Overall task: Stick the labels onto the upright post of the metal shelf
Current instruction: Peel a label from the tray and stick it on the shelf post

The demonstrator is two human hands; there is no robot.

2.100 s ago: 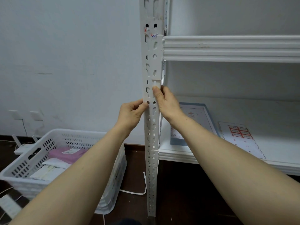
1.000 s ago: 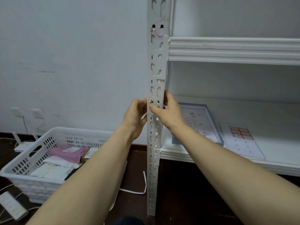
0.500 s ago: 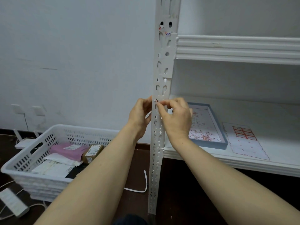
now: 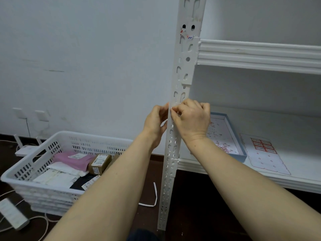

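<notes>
Head view: the white upright post [image 4: 182, 66] of the metal shelf rises through the middle of the frame, slotted along its whole length. The 2 hands meet on it about halfway up. The left hand [image 4: 154, 122] lies against the post's left edge, fingers curled round that edge and gripping it. The right hand [image 4: 192, 119] covers the post from the right, thumb and forefinger curled together on the front face, pinching a small white label [image 4: 173, 110] against the metal; little of the label shows between the fingertips.

Red and blue pen marks [image 4: 190, 37] sit higher on the post, beside the upper shelf [image 4: 260, 54]. On the lower shelf [image 4: 286, 126] a blue-rimmed tray [image 4: 233, 131] lies partly behind the right hand, with a label sheet [image 4: 262, 148] of red-bordered labels just beside it. The left forearm hides the near corner of a white basket [image 4: 43, 152] on the floor, which holds a pink parcel [image 4: 67, 160], a brown box [image 4: 99, 163] and white envelopes.

A curled paper strip [image 4: 155, 193] lies on the dark floor [image 4: 199, 197] near the post's foot. A power strip [image 4: 12, 213] with cables lies at lower left, below 2 wall sockets [image 4: 41, 115] in the pale wall [image 4: 86, 58].
</notes>
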